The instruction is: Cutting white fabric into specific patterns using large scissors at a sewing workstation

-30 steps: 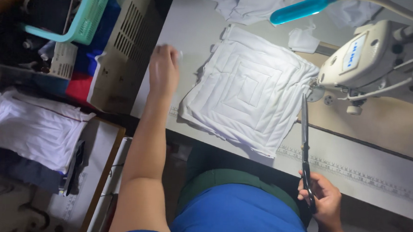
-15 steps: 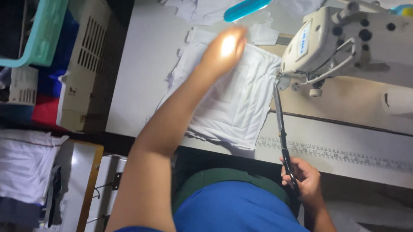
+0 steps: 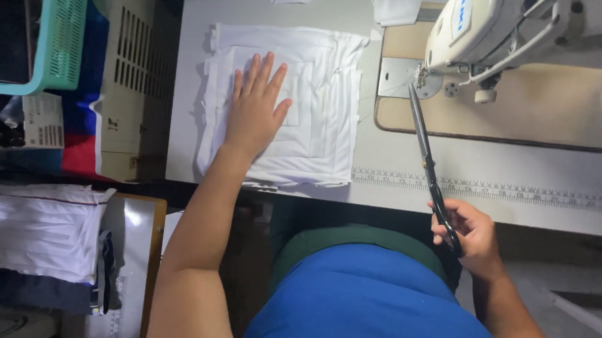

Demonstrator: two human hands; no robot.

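Head view: I see my left hand (image 3: 254,110) pressed flat, fingers spread, on a stack of white fabric pieces (image 3: 284,105) lying on the pale sewing table (image 3: 384,181), left of the white sewing machine (image 3: 490,31). My right hand (image 3: 470,231) curls closed around the handles of long dark scissors (image 3: 428,163), blades together, tip pointing up at the machine's needle plate (image 3: 398,76). A teal basket (image 3: 55,32) sits far left, folded white cloth (image 3: 32,229) below it.
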